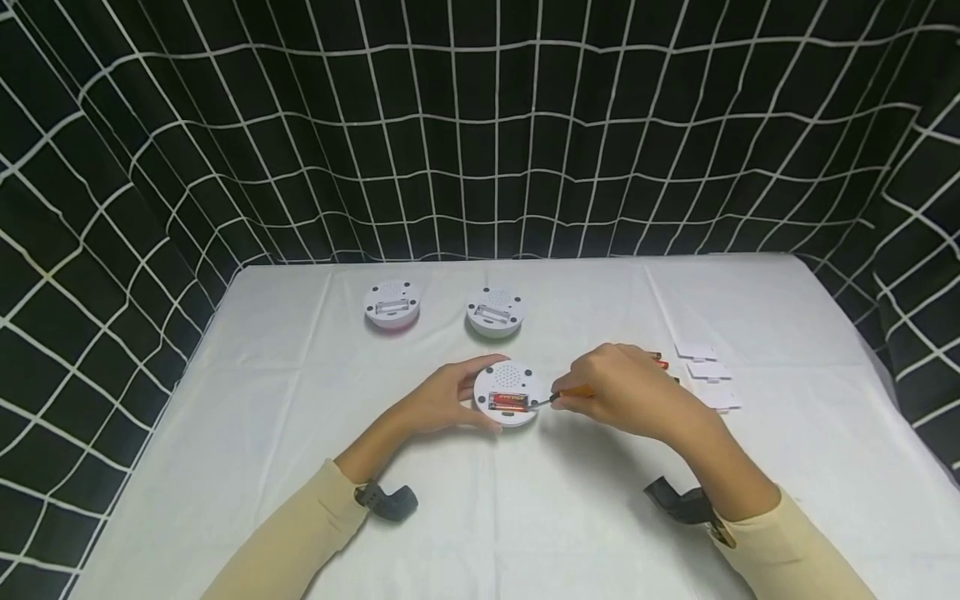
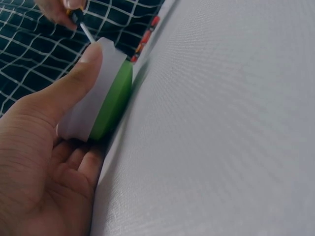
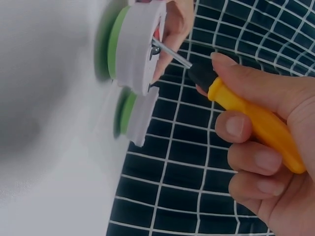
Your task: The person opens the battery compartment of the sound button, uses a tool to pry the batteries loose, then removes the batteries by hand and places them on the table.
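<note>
A round white battery-powered device (image 1: pixel 507 374) lies face down on the table, its green front (image 2: pixel 109 105) showing in the left wrist view. Two red batteries (image 1: pixel 508 402) sit in its uncovered compartment. My left hand (image 1: pixel 444 398) grips the device's left side between thumb and fingers. In my right hand (image 1: pixel 617 388) is a screwdriver (image 3: pixel 261 123) with a yellow handle and black collar. Its metal shaft reaches the compartment's right end, by a metal contact (image 3: pixel 155 50) in the right wrist view. Whether the tip touches battery or contact, I cannot tell.
Two similar devices, one at back left (image 1: pixel 392 305) and one at back centre (image 1: pixel 495 312), show battery slots without covers. Loose batteries (image 1: pixel 660 362) lie partly behind my right hand. White covers (image 1: pixel 708 370) are lined up to the right. Dark netted curtain (image 1: pixel 480 150) surrounds the table.
</note>
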Demonstrator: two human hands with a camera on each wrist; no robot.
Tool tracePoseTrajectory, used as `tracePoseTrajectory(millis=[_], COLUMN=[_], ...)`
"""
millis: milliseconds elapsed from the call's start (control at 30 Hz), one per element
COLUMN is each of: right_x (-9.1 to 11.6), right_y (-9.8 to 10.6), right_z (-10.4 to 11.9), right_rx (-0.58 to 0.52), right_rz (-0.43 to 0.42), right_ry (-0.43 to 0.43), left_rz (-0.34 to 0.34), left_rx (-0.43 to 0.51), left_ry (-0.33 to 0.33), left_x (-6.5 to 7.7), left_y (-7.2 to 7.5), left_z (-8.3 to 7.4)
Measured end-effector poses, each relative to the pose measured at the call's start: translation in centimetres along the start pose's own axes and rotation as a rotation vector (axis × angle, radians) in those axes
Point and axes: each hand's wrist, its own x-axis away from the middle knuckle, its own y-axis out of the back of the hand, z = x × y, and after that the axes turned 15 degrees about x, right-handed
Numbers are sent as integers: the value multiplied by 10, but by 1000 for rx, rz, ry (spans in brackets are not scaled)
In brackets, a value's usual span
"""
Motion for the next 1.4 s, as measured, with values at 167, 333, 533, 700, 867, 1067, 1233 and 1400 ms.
tracePoseTrajectory(millis=[167, 333, 533, 700, 867, 1067, 1233, 1400], right_x=[-3, -8, -17, -20, -11, 3, 8, 11], right_y=[2, 5, 9, 8, 1, -14, -25, -31], right_z=[1, 1, 5, 6, -1, -10, -16, -22], right_rx=[3, -4, -11, 2, -54, -161, -233, -298], right_rz=[24, 50, 52, 35, 8, -82, -133, -118], right_ry=[-3, -3, 46, 75, 47, 31, 14, -24], left_rz=[-2, -4, -10, -9, -3, -4, -9, -10], left_rx=[-10, -19, -23, -22, -22, -22, -26, -15], left_ry=[-7, -6, -4, -7, -11, -19, -10, -8], left_x=[0, -1, -1, -1, -2, -2, -1, -1], left_y=[0, 1, 1, 1, 2, 1, 1, 0], left_z=[1, 1, 1, 0, 2, 0, 0, 0])
